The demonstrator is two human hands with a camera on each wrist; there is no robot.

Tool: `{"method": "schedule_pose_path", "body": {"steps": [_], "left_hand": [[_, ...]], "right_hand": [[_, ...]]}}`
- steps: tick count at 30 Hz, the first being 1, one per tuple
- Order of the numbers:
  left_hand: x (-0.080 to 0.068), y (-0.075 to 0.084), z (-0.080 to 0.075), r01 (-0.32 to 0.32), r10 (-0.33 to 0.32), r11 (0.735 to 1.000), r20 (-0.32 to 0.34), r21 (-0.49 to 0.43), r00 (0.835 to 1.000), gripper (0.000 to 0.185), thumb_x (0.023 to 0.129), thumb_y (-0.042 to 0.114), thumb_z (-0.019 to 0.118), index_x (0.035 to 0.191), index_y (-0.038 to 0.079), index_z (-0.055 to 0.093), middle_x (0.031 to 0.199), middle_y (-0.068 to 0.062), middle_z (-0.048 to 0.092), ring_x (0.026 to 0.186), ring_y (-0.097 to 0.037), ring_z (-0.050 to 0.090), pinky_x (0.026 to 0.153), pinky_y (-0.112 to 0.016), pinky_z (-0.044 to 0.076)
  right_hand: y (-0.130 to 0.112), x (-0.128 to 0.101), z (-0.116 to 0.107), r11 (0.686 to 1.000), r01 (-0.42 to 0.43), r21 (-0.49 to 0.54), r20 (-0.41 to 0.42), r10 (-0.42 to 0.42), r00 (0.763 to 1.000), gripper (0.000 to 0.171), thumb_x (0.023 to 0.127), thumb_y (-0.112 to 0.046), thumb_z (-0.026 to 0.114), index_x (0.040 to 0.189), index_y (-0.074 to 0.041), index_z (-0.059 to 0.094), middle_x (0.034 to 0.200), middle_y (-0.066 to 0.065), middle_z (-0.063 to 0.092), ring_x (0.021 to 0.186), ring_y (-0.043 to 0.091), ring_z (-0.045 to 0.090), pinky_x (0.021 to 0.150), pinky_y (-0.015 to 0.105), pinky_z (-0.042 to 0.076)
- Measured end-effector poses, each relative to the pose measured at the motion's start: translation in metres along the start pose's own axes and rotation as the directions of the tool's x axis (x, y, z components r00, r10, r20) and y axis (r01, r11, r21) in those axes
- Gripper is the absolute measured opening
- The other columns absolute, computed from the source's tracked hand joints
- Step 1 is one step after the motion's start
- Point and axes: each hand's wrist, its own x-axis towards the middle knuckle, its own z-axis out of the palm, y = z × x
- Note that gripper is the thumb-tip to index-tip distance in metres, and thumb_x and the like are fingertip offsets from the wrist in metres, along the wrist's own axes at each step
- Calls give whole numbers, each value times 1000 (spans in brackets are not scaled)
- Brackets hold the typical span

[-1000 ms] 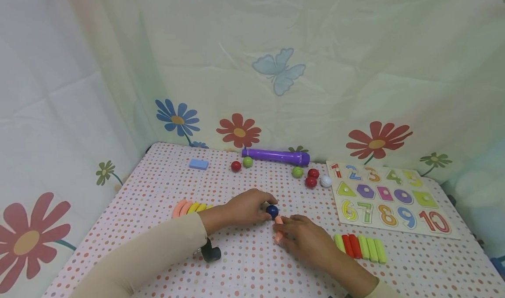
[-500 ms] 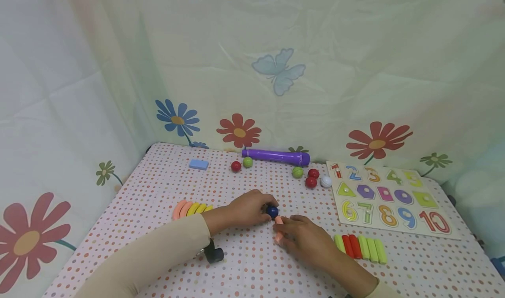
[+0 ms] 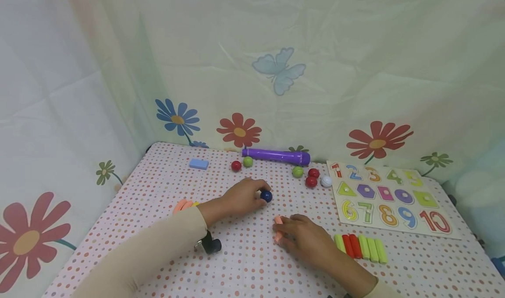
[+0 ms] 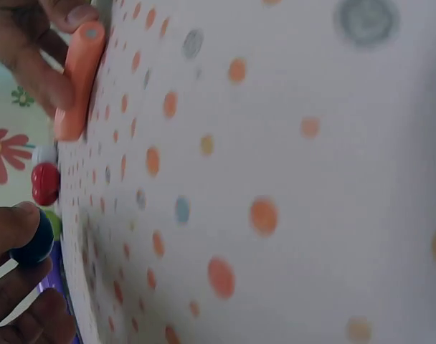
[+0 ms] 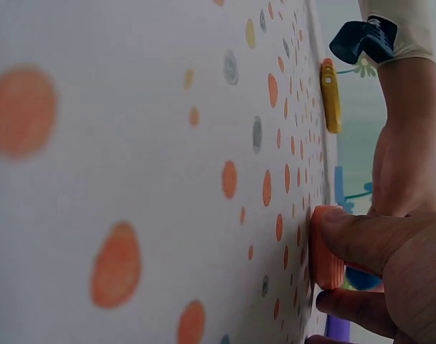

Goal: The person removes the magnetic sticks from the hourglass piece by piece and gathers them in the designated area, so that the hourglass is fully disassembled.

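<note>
— Blue ball [image 3: 266, 196], where's it sitting?
— In the left hand [image 3: 242, 197], pinched between the fingertips, just above the dotted tablecloth [image 3: 244, 267]. A moment ago that hand held it right against the orange block [image 3: 278, 228]; it has since drawn away toward the far side, so ball and block are apart.
— And the right hand [image 3: 307, 241]?
— Hasn't budged. Its fingers curl round the orange block, holding it down on the cloth; the wrist view shows the thumb [image 5: 361, 240] pressed on the block's end.
— Anything else shifted?
— No. The red, green and white balls [image 3: 311, 177] lie as before by the purple tube [image 3: 276, 157], and the number puzzle [image 3: 388, 199] and the coloured sticks [image 3: 360, 247] are unchanged.
</note>
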Motion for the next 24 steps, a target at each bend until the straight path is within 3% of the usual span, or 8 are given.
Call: {"method": "schedule_pose_path", "body": {"steps": [9, 17, 24], "left_hand": [[5, -21, -27, 73, -76, 997, -106, -31, 991, 40, 95, 23, 76, 133, 14, 64, 126, -4, 68, 119, -22, 62, 100, -40, 50], [10, -47, -51, 153, -155, 988, -184, -29, 971, 40, 95, 21, 76, 132, 14, 64, 117, -3, 68, 109, -22, 62, 93, -37, 53], [12, -72, -64, 223, -230, 973, -211, -57, 950, 42, 97, 19, 73, 136, 10, 61, 130, -8, 66, 111, -24, 62, 94, -39, 53]], "right_hand": [[1, 0, 0, 1000, 13, -3, -9, -13, 1000, 34, 92, -36, 78, 125, -28, 76, 141, 3, 63, 130, 32, 55, 95, 59, 51], [2, 0, 0, 1000, 23, -2, -19, -23, 1000, 33, 92, -35, 78, 124, -28, 76, 141, 3, 62, 130, 32, 55, 95, 59, 51], [3, 0, 2, 1000, 30, 8, -21, -30, 999, 33, 92, -35, 78, 124, -28, 76, 141, 3, 62, 131, 32, 54, 94, 60, 51]]}}
